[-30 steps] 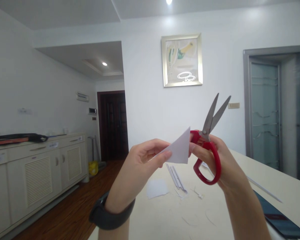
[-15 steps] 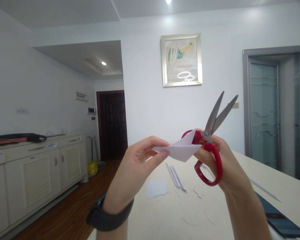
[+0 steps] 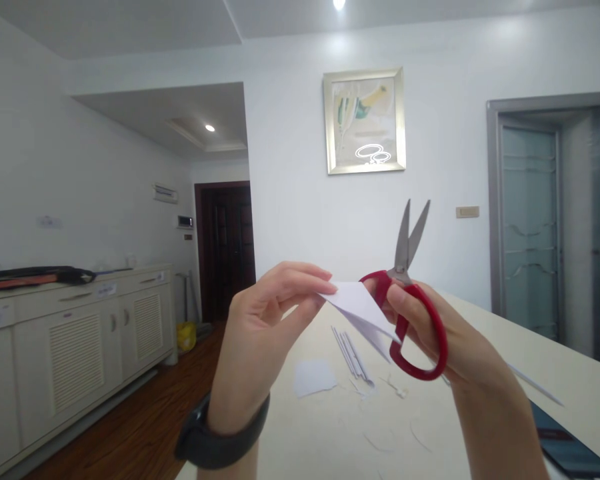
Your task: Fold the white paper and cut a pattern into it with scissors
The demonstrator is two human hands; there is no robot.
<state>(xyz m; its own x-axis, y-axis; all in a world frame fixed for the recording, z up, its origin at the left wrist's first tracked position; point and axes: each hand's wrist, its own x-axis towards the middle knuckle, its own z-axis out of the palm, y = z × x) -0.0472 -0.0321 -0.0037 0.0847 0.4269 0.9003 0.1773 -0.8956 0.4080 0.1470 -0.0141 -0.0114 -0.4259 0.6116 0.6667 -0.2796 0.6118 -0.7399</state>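
My left hand pinches the left corner of a folded white paper triangle between thumb and fingers, held up in the air above the table. A dark band sits on that wrist. My right hand grips red-handled scissors through their loops, blades pointing up and slightly apart. Its fingers also touch the right side of the paper.
A cream table lies below, strewn with paper strips, a white scrap and small cuttings. A dark flat object lies at the table's right edge. A low white cabinet stands left, over wooden floor.
The paper has tilted from standing upright to lying flatter, its tip now pointing down right. The scissors swung more upright and their blades narrowed.
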